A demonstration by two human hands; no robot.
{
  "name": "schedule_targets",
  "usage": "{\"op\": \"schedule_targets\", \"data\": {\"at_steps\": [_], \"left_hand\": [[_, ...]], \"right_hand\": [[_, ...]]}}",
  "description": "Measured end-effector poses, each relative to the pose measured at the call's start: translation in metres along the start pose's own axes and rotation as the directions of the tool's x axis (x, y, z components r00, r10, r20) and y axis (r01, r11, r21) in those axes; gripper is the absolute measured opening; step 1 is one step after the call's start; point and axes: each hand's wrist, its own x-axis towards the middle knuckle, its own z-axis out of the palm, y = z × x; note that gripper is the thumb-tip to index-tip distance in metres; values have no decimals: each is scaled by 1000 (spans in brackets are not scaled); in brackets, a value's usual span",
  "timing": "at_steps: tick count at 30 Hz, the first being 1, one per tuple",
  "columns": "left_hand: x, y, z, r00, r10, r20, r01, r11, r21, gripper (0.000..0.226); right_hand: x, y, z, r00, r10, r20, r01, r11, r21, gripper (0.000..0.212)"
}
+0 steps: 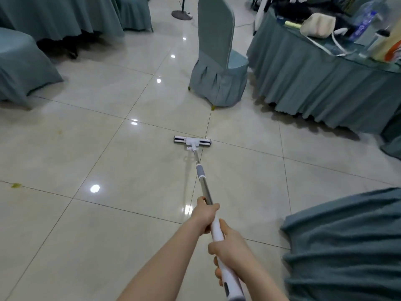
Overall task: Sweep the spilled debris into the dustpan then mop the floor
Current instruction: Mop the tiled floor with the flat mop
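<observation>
Gripping mop handle [217, 231] two-handed: left hand [205, 215] clamped further down, right hand [230, 246] clamped behind. Mop head [192, 140] lying flat on floor [108, 148] way ahead of hands.

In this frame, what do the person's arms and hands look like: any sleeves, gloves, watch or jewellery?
Both forearms are bare as far as the frame shows, with no sleeve edge in view. The left hand and right hand wear no gloves. No watch, bracelet or ring is visible on either.

White flat mop [192, 141] (steel pole) lies head-down on glossy tiled floor [108, 148].
</observation>
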Motion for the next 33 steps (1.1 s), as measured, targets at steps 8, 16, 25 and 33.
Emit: {"op": "schedule_targets", "data": {"at_steps": [8, 16, 25, 33], "left_hand": [[24, 7, -24, 1000, 15, 24, -16, 998, 56, 25], [-68, -77, 20, 999, 11, 43, -13, 999, 42, 36], [-262, -261, 98, 1000, -11, -1, 11, 992, -123, 35], [-370, -375, 182, 998, -48, -41, 39, 979, -202, 38]], "right_hand": [[36, -12, 14, 997, 43, 69, -41, 999, -31, 58], [-60, 74, -6, 990, 41, 137, -27, 994, -106, 61], [-240, 261, -12, 961, 62, 269, -1, 975, -221, 47], [-355, 376, -53, 944, 104, 313, 24, 924, -380, 63]]}}
